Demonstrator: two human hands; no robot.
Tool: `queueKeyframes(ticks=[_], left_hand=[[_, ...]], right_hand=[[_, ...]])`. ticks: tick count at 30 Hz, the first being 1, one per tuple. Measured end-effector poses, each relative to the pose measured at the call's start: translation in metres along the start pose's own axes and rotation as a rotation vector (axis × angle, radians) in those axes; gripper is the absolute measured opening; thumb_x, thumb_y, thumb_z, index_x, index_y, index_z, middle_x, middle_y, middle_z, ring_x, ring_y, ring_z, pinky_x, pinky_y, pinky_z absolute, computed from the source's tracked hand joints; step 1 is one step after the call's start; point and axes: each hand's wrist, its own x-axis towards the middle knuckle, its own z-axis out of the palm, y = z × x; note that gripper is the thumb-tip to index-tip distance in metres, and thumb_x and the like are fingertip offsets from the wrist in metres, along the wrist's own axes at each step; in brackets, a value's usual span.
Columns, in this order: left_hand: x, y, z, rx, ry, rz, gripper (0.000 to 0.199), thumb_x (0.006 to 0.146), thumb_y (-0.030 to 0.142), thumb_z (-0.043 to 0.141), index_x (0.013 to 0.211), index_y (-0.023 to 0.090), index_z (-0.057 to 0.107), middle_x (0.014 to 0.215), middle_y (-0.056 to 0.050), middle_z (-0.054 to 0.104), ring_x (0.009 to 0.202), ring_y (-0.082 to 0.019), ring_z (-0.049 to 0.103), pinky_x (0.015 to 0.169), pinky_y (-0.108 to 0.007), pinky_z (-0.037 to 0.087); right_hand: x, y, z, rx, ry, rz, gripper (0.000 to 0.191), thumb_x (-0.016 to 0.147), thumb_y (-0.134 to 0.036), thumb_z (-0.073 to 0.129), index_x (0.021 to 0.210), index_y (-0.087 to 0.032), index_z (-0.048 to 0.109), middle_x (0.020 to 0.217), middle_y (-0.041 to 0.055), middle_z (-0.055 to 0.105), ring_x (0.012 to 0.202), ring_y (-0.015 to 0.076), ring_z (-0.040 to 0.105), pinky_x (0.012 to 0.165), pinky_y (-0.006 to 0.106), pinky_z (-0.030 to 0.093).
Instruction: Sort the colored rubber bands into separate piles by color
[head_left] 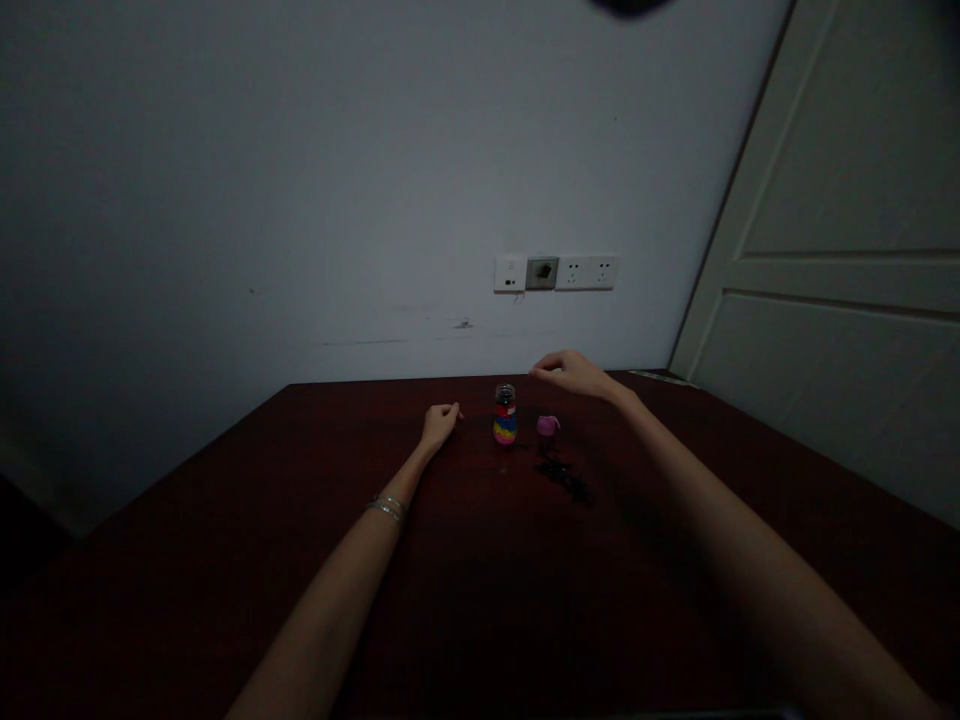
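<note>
A small glass jar (505, 425) stands upright on the dark red table, its mouth uncovered. Colourful layers in pink, yellow, blue and red fill it, with dark matter near the top. My right hand (574, 374) is raised just right of the jar's mouth, fingers pinched together; anything between the fingertips is too small to make out. To the jar's left, my left hand (440, 425) rests on the table with its fingers curled in, apart from the jar. A pink lid-like piece (548, 426) sits right of the jar. Small black pieces (564, 477) lie scattered in front of it.
The table (465, 580) reaches back to a pale wall (375, 200). Sockets and switch plates (556, 273) are mounted on the wall behind the jar. A pale panelled door (840, 250) stands at the right. The light is dim.
</note>
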Motion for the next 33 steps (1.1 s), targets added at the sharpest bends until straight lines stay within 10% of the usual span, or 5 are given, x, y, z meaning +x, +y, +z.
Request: queueKeyframes(ticks=[14, 21, 33], left_hand=[[-0.007, 0.012, -0.005, 0.060, -0.035, 0.029, 0.029, 0.071, 0.030, 0.044, 0.063, 0.013, 0.066, 0.049, -0.001, 0.054, 0.053, -0.014, 0.050, 0.057, -0.023, 0.036], [-0.007, 0.011, -0.005, 0.069, -0.014, 0.016, 0.026, 0.070, 0.028, 0.046, 0.063, 0.013, 0.066, 0.050, -0.001, 0.055, 0.053, -0.013, 0.049, 0.055, -0.023, 0.035], [-0.008, 0.009, -0.002, 0.111, -0.067, 0.051, 0.028, 0.072, 0.029, 0.045, 0.064, 0.013, 0.066, 0.050, 0.000, 0.054, 0.053, -0.013, 0.050, 0.054, -0.022, 0.035]], right_hand=[[-0.089, 0.053, 0.054, 0.178, -0.201, 0.091, 0.032, 0.073, -0.039, 0.059, 0.094, -0.016, 0.069, 0.097, 0.0081, 0.069, 0.086, 0.0208, 0.062, 0.078, 0.031, 0.047], [-0.097, 0.041, 0.061, 0.194, -0.289, 0.145, 0.048, 0.061, -0.046, 0.070, 0.100, -0.020, 0.067, 0.102, 0.0079, 0.066, 0.089, 0.0214, 0.061, 0.078, 0.031, 0.048], [-0.090, 0.043, 0.082, 0.132, -0.228, 0.069, 0.020, 0.071, -0.022, 0.057, 0.086, -0.017, 0.069, 0.085, 0.0048, 0.069, 0.077, 0.0178, 0.062, 0.070, 0.027, 0.047]])
